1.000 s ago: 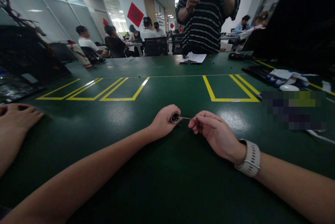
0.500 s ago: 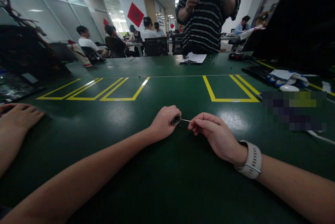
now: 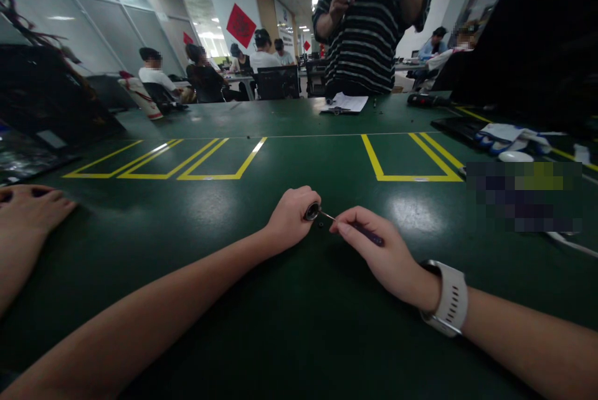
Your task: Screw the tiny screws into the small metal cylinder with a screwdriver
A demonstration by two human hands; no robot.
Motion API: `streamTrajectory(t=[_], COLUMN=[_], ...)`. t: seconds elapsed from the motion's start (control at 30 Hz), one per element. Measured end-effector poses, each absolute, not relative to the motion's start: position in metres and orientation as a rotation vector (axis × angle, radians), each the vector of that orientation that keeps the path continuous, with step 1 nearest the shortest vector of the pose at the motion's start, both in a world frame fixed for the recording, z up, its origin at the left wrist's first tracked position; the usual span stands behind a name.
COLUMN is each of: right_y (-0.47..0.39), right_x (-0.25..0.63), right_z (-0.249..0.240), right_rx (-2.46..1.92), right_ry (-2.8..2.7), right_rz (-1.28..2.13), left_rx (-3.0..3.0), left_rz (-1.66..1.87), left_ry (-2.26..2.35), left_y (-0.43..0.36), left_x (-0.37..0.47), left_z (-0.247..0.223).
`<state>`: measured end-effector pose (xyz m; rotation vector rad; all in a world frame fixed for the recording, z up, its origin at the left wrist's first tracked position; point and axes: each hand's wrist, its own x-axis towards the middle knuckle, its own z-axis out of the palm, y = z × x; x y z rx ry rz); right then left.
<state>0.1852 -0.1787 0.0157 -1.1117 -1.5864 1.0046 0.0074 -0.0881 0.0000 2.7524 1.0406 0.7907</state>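
Note:
My left hand (image 3: 290, 216) is closed around a small dark cylindrical part (image 3: 312, 211), whose round open end faces me; the rest of it is hidden in the fist. Between thumb and fingers, my right hand (image 3: 369, 244) grips a slim screwdriver (image 3: 371, 235) with a dark handle. Its thin metal shaft slants toward the cylinder and meets its right side; exactly where the tip touches I cannot tell. Just below that spot, a tiny dark piece (image 3: 321, 225) lies on the green table (image 3: 299, 338).
Another person's hand (image 3: 35, 213) rests at the left edge. Across the table, a person in a striped top (image 3: 362, 32) holds a red-handled tool. Yellow tape outlines (image 3: 210, 177) mark the table. A clipboard with paper (image 3: 348, 103) lies behind, gloves (image 3: 511, 138) to the right.
My right hand has turned, so the screwdriver's dark handle now shows and its shaft slants more steeply. My left hand and the cylindrical part have barely moved.

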Motion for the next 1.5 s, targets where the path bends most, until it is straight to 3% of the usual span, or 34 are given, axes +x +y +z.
streamTrajectory(t=[0.43, 0.77, 1.23, 1.5], right_y=[-0.160, -0.173, -0.161, -0.170], right_x=[0.192, 0.187, 0.191, 0.189], right_z=[0.009, 0.013, 0.008, 0.011], right_rx=[-0.853, -1.060, -0.858, -0.966], right_ry=[-1.011, -1.463, -1.018, -1.268], right_rz=[1.602, 1.138, 1.598, 1.254], left_rx=[2.659, 2.747, 2.640, 2.669], left_rz=[0.877, 0.800, 0.897, 0.852], left_ry=[0.906, 1.018, 0.888, 1.006], left_y=[-0.087, -0.088, -0.086, -0.087], left_x=[0.006, 0.007, 0.006, 0.006], left_z=[0.001, -0.001, 0.000, 0.000])
